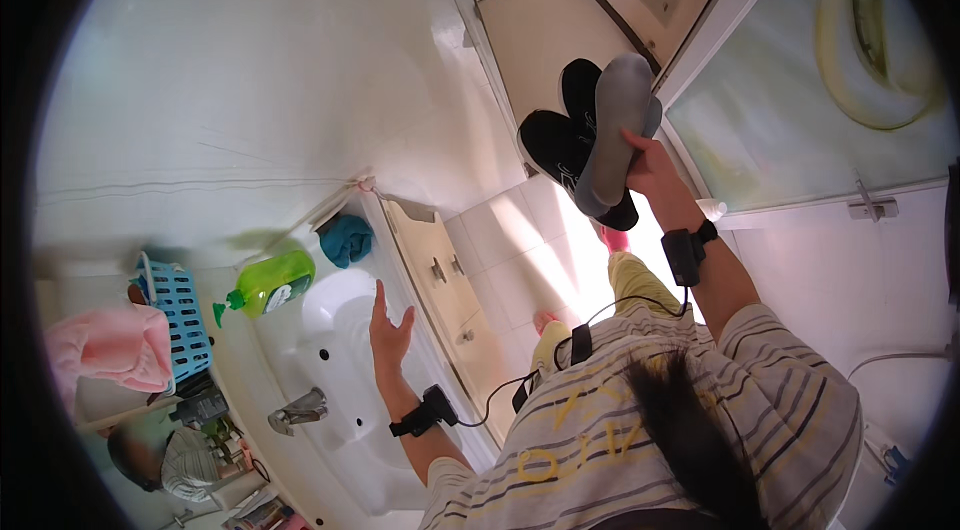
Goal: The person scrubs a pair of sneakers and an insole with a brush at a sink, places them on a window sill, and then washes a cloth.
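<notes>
right hand [650, 170] clamped on grey sole [619, 110] plus black shoes [553, 142], left hand [390, 335] spread, empty. prolly light, bendy; i'd grip mid-sole.

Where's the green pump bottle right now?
In the head view, the green pump bottle is on the left, at the edge of the white sink, between the blue basket and the teal cloth.

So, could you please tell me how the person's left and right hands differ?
The left hand is empty, while the right hand holds a grey sole-shaped piece. The left hand is by the sink; the right hand is near black shoes. Both wear dark wrist straps.
</notes>
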`<state>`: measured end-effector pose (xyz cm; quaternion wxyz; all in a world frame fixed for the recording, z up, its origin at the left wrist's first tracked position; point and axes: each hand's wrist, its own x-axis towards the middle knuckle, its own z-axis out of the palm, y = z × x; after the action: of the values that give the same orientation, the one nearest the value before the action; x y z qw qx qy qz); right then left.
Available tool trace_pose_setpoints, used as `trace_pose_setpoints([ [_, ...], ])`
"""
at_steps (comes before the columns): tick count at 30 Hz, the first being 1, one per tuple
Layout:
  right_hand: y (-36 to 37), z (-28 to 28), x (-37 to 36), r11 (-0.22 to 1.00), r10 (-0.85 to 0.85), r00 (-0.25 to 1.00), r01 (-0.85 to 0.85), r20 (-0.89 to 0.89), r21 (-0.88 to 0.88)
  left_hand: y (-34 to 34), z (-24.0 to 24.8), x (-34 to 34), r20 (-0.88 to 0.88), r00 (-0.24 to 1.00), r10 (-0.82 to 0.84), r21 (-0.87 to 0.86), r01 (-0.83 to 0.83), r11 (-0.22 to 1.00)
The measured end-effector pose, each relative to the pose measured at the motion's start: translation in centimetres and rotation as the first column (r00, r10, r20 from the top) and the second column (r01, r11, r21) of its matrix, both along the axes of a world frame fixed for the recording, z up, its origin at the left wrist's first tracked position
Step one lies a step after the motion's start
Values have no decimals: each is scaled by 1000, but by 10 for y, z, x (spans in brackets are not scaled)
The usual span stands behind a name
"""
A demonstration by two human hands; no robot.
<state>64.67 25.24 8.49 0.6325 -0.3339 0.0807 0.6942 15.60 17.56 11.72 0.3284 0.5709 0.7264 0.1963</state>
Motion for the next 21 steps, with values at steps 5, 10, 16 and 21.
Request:
trace_pose_setpoints([
  [5, 72, 19, 75, 999, -36, 998, 35, 50, 21, 102, -7, 151, 261, 938, -230, -38, 248, 968],
  [10, 156, 42, 153, 994, 4, 1000, -7, 26, 108, 218, 10, 349, 374, 855, -360, 97, 350, 932],
  [16, 269, 71, 203, 991, 35, 988, -54, 152, 125, 360, 10, 484, 436, 837, -331, 374, 166, 913],
  [21, 370, 65, 241, 986, 36, 986, -61, 162, 155, 475, 9, 523, 312, 874, -372, 485, 190, 854],
])
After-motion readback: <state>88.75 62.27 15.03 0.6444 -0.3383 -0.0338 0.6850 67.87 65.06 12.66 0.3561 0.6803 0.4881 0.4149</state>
